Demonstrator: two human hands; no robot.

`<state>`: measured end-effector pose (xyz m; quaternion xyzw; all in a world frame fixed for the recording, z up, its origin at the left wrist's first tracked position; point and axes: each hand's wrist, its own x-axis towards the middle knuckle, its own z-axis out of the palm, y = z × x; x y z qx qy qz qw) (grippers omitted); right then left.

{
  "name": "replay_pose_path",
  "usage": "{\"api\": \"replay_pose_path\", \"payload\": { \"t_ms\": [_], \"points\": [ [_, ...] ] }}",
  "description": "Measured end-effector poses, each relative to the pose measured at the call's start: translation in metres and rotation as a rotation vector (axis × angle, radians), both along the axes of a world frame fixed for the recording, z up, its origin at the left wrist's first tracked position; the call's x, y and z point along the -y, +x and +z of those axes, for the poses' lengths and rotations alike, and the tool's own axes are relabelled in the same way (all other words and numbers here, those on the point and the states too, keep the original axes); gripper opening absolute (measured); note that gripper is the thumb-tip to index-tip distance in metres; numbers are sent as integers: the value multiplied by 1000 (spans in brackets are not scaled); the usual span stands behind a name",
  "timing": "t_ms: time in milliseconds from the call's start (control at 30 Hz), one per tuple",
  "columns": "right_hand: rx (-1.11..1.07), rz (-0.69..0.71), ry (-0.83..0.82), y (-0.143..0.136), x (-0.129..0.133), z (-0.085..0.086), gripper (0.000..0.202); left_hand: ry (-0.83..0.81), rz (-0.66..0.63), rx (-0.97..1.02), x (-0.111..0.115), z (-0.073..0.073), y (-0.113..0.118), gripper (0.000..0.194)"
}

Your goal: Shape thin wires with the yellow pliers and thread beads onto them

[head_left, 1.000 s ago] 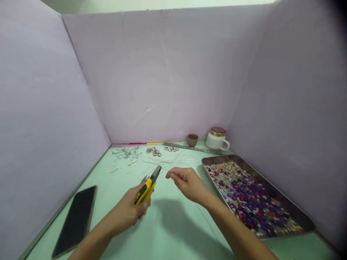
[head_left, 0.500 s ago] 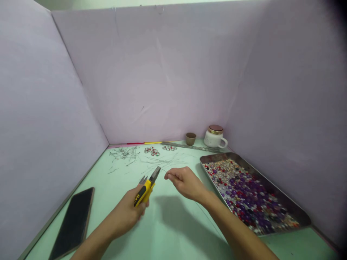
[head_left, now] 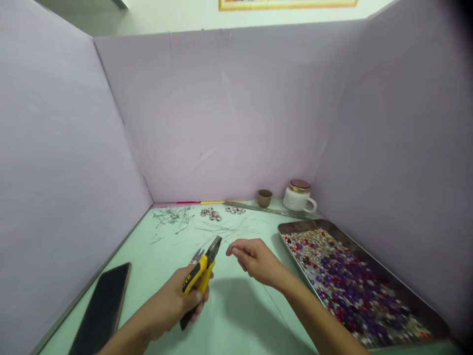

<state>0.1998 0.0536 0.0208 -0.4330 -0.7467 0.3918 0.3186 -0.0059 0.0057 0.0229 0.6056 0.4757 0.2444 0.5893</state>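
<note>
My left hand is closed around pliers with yellow and black handles, their metal jaws pointing up and to the right. Two pointed blades, like those of small snips, stick out beside the pliers from the same hand. Just right of the jaws, my right hand pinches a thin wire. One length of this wire trails below the wrist toward the front of the table. Its short end between the jaws and my fingertips is too fine to follow clearly.
A metal tray of mixed beads fills the right side. Loose wires, beaded pieces and wire scraps lie farther back. Near the back wall stand a brown cup and a lidded white mug. A phone lies left.
The plier handles have spread farther apart, and a black handle end now shows below my left hand. My right hand keeps its pinch near the jaws. The view has tilted upward.
</note>
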Motion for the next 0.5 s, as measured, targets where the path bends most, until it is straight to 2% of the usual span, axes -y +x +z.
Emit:
{"api": "replay_pose_path", "payload": {
  "t_ms": [133, 233, 300, 367, 500],
  "points": [
    [-162, 120, -63, -1, -4, -6, 26, -308, -188, 478, 6, -3, -2, 38],
    [-178, 126, -72, -3, -4, -7, 26, -401, -220, 607, 9, -8, -2, 42],
    [-122, 96, -59, -3, -4, -5, 25, -385, -181, 560, 7, -10, -1, 40],
    [-33, 52, -32, -1, -4, -3, 25, -289, -110, 404, 4, -11, 1, 35],
    [99, -39, -29, 0, -1, 2, 25, 109, 91, -123, -5, -13, 3, 15]
  ]
}}
